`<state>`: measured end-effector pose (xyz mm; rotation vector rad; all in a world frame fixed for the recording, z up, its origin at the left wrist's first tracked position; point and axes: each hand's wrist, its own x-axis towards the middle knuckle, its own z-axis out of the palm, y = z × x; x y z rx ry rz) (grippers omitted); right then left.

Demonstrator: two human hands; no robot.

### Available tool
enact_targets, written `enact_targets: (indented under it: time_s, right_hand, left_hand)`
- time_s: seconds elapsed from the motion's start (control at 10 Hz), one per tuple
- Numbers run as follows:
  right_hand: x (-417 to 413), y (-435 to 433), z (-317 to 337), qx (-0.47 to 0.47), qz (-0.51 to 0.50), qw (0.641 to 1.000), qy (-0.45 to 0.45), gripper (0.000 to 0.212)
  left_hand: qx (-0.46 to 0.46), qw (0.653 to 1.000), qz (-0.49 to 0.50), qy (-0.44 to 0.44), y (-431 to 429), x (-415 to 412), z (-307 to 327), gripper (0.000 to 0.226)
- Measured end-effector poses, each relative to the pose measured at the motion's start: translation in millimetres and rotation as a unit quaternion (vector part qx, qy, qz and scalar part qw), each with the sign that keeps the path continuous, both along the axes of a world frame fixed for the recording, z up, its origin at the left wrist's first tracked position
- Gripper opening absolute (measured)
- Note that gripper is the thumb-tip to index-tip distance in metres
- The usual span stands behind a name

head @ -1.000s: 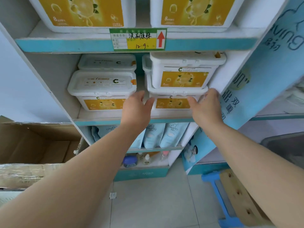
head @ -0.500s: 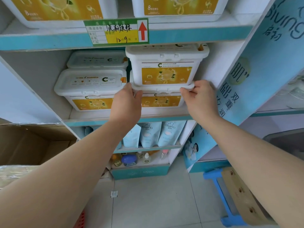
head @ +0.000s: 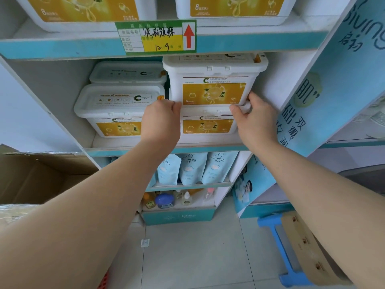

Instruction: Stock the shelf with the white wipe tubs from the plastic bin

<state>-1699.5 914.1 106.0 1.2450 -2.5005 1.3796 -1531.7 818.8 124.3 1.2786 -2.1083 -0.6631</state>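
Shelf (head: 208, 150) edges were teal, the floor (head: 198, 257) pale tile. The left hand (head: 161, 119) and right hand (head: 253, 122) gripped the lower corners of the top wipe tub (head: 213, 88), stacked on another tub (head: 208, 126) at the shelf's right end. Its label read GOLDCOZY; pouches (head: 190, 170) below read Giving.

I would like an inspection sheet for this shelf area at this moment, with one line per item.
Surface: white shelf board with teal front edge, carrying tubs.
Job's things: upper white plastic wipe tub with yellow label sits stacked on lower matching tub; front left tub and rear left tub stand beside them; plastic bin not identified.
Clutter: small white scrap on the floor tiles.
Hands: left hand and right hand grip the upper tub's bottom corners.
Cables: nothing seen.
Surroundings: open brown cardboard box left; pale blue pouches below; blue stool right.
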Motion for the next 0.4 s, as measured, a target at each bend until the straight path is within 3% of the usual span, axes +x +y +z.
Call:
enact_targets:
  time_s: [0.2,0.4]
  right_hand:
    - [3.6,5.7,8.5,0.076,0.005,0.996,0.052,0.023]
    - [16.1,30.4,26.5,0.206,0.032,0.968,0.141,0.026]
  left_hand:
    - [-0.031,0.996,-0.039,-0.073,4.6,13.6,1.6,0.03]
    - [-0.086,0.969,-0.051,-0.225,15.6,35.0,21.6,0.029]
